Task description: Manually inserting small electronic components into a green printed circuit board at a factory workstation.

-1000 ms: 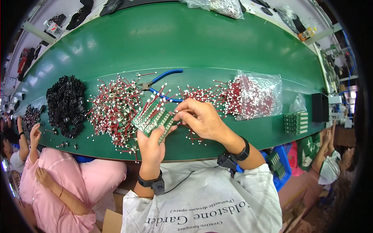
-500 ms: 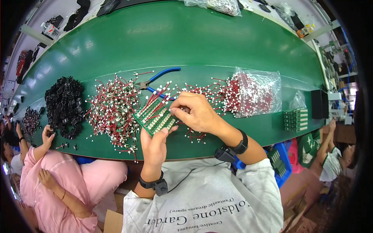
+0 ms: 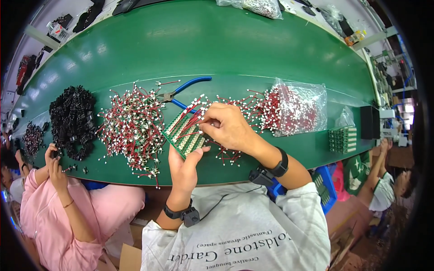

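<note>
My left hand [image 3: 182, 169] grips the lower edge of a green circuit board panel [image 3: 192, 143], thumb on top, and holds it tilted above the table. Rows of small white connectors cover the panel, and red wire leads [image 3: 193, 121] with white plugs stick up from its far side. Over the panel's right side my right hand [image 3: 231, 128] is pinched, fingertips at the leads; what lies between them is hidden. Left of the panel is a heap of red leads with white plugs and small green boards [image 3: 131, 128]. Blue-handled pliers [image 3: 193, 81] lie just beyond.
A clear plastic bag [image 3: 312, 106] spills red leads on the right, beside stacked green panels [image 3: 343, 139] and a black box [image 3: 370, 122]. Black parts [image 3: 72, 122] are heaped at left, near a co-worker's hands [image 3: 56, 174]. A blue bin [image 3: 326, 187] stands below the table's edge.
The panel and my left hand have shifted slightly right and turned a little. My right hand stays pinched over the panel. At left, the co-worker's two hands have come together.
</note>
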The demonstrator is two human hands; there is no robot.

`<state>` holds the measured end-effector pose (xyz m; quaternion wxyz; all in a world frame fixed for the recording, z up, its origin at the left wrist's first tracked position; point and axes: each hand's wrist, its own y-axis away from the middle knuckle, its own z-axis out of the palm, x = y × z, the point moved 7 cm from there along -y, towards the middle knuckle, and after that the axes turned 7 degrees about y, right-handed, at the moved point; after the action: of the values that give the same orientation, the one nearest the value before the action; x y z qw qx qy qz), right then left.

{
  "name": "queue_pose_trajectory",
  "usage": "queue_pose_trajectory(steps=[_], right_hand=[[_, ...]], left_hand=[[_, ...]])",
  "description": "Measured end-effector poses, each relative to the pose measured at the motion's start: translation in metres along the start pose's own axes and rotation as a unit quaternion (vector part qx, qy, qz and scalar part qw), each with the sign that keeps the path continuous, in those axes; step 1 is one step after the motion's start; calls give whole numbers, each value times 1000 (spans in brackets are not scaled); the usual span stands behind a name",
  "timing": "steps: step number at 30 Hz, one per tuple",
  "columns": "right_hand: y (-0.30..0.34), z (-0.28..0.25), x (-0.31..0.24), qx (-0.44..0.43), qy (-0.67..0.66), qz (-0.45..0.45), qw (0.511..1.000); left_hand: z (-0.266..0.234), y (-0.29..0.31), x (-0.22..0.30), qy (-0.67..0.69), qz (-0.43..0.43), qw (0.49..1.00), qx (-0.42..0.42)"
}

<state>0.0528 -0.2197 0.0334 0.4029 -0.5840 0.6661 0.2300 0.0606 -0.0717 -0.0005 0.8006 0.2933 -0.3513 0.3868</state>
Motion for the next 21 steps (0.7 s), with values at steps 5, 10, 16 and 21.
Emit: queue_pose_trajectory(steps=[5, 10, 16, 21], right_hand=[[2, 5, -8, 29, 68, -74, 994], [2, 12, -3, 26, 57, -61, 996], [0, 13, -2, 25, 81, -60, 995], [2, 18, 3, 30, 66, -41, 997]], left_hand=[[0, -1, -1, -9, 1, 1000, -2], [2, -1, -2, -14, 10, 1000, -6], [2, -2, -1, -33, 14, 999, -12], [1, 1, -2, -32, 15, 999, -2]])
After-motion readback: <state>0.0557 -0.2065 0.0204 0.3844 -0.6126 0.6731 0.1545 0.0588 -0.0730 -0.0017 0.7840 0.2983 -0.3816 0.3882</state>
